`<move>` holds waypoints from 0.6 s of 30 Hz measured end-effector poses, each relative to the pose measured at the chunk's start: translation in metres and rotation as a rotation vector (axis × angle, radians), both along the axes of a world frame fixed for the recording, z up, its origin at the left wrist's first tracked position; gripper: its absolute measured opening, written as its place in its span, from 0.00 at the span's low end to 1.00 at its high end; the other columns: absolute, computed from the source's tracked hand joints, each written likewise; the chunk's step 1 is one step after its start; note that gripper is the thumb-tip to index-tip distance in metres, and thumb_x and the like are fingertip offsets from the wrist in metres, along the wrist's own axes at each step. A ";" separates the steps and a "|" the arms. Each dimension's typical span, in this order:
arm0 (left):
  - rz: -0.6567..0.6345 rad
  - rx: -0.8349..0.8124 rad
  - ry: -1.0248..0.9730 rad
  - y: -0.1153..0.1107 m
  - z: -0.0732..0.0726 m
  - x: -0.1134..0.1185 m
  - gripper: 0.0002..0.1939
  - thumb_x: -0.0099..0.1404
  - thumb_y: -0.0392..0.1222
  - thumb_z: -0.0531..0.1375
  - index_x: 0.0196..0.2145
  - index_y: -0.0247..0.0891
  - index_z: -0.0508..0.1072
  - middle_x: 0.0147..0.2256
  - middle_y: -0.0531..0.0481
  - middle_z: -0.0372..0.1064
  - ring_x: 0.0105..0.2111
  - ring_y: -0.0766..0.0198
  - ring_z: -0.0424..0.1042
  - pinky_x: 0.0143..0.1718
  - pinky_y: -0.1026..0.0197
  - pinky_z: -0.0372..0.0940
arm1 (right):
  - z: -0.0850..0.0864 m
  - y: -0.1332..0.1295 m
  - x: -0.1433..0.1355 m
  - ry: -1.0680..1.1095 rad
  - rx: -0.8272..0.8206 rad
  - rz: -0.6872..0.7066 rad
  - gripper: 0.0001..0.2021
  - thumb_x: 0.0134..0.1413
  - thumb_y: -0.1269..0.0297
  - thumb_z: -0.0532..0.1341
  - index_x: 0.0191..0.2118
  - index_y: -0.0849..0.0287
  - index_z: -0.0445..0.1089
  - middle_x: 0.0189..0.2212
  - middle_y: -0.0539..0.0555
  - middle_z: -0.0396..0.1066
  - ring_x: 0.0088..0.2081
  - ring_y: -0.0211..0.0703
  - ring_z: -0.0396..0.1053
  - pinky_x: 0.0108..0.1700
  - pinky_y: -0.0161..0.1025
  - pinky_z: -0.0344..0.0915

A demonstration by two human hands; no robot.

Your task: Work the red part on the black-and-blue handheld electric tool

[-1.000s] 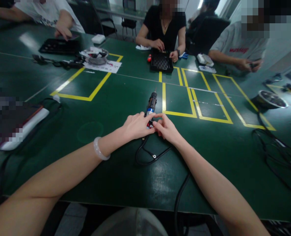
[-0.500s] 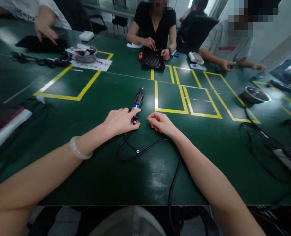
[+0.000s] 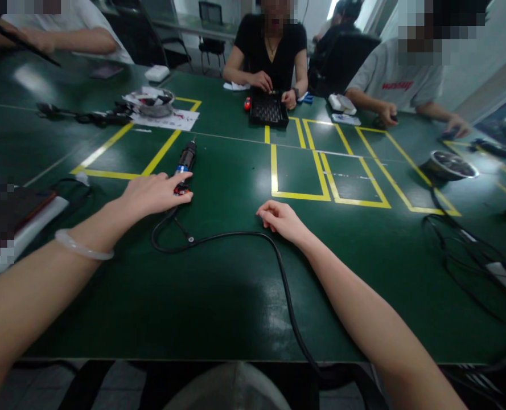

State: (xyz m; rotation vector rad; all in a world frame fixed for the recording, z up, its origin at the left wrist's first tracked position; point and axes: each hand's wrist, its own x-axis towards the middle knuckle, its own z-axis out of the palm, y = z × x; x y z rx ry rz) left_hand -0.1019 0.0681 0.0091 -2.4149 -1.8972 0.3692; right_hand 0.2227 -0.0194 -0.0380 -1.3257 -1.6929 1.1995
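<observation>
My left hand [image 3: 154, 192] is closed around the rear part of a black electric screwdriver [image 3: 187, 156] with a blue band. The tool lies low over the green table, its tip pointing away from me. From its rear a black cable [image 3: 239, 234] loops out and runs across the table, over the front edge. Part of the tool's body is hidden under the fingers. My right hand [image 3: 282, 221] rests on the table near the middle with its fingers curled together, and nothing shows in it.
Yellow tape outlines [image 3: 301, 196] mark the green table [image 3: 218, 296]. A person across works at a black tray [image 3: 268, 111]. Metal bowls stand at the left [image 3: 154, 103] and right [image 3: 453, 165]. Loose cables [image 3: 444, 242] lie at the right.
My left hand has moved to the left and slightly away from me with the screwdriver, drawing the cable along. At the far left, a person has lifted a dark flat object. My right hand has barely moved.
</observation>
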 end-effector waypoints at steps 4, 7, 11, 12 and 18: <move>0.037 -0.009 0.093 0.026 0.001 -0.031 0.42 0.68 0.71 0.38 0.72 0.49 0.47 0.54 0.37 0.69 0.49 0.43 0.69 0.49 0.49 0.59 | -0.001 -0.001 -0.001 0.004 -0.009 -0.006 0.08 0.59 0.61 0.57 0.36 0.61 0.69 0.21 0.46 0.66 0.19 0.31 0.60 0.23 0.30 0.56; 0.117 -0.069 0.154 0.048 0.001 -0.055 0.42 0.69 0.71 0.38 0.73 0.49 0.43 0.58 0.36 0.66 0.51 0.43 0.67 0.52 0.45 0.56 | -0.002 0.000 -0.001 0.011 -0.008 -0.008 0.08 0.58 0.62 0.57 0.36 0.61 0.69 0.21 0.46 0.66 0.19 0.31 0.59 0.23 0.30 0.55; 0.206 -0.079 0.155 0.078 -0.002 -0.089 0.42 0.69 0.69 0.45 0.73 0.49 0.42 0.62 0.41 0.62 0.54 0.45 0.63 0.56 0.41 0.50 | -0.004 0.001 -0.001 0.015 -0.008 -0.010 0.08 0.59 0.61 0.57 0.36 0.61 0.69 0.21 0.46 0.66 0.19 0.31 0.59 0.23 0.30 0.55; 0.226 -0.072 0.151 0.084 -0.004 -0.097 0.42 0.69 0.69 0.46 0.73 0.49 0.42 0.62 0.42 0.62 0.55 0.46 0.62 0.57 0.41 0.48 | -0.005 0.001 -0.001 0.016 -0.009 -0.010 0.08 0.59 0.61 0.57 0.36 0.61 0.69 0.21 0.46 0.66 0.19 0.31 0.59 0.23 0.30 0.56; 0.363 -0.051 0.210 0.116 -0.011 -0.135 0.41 0.70 0.66 0.47 0.73 0.47 0.40 0.67 0.44 0.55 0.59 0.46 0.56 0.59 0.41 0.43 | -0.005 0.001 0.000 0.015 0.000 -0.004 0.09 0.59 0.61 0.57 0.37 0.61 0.69 0.22 0.46 0.66 0.19 0.31 0.60 0.23 0.30 0.57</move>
